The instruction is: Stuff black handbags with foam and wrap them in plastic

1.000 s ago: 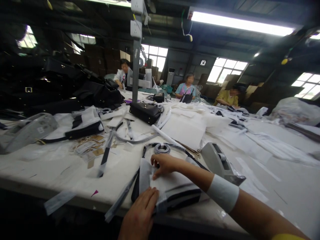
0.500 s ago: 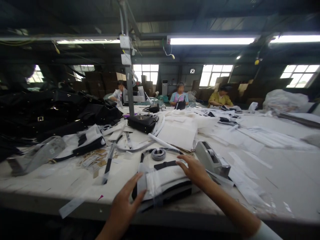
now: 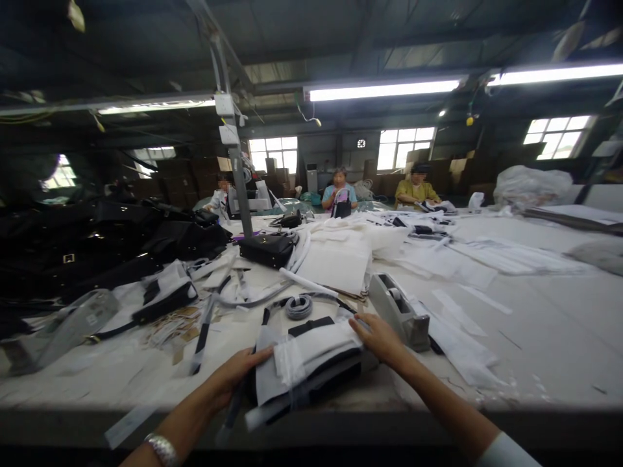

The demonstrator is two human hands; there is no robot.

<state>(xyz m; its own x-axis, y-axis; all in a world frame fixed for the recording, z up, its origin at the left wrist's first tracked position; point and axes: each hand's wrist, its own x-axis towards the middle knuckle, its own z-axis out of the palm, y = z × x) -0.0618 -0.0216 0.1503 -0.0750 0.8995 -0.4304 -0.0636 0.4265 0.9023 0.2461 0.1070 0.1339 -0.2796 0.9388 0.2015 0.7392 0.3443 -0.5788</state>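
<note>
In front of me at the table edge lies a black handbag covered in white wrapping sheets, with a clear plastic strip across its left part. My left hand grips its left end, thumb on top and the other fingers partly hidden at the side. At the right end, my right hand holds the bag with fingers over its upper corner. The bag's black strap loops behind it around a grey coiled roll. A grey tape dispenser stands just beyond my right hand.
Black bags are piled at the left. White sheets cover the table's middle, near another black handbag and a metal post. A second tape dispenser stands left. Several people sit across the table.
My left hand has closed on the bag's left end, and my right hand has settled on its right end. The view has shifted slightly.
</note>
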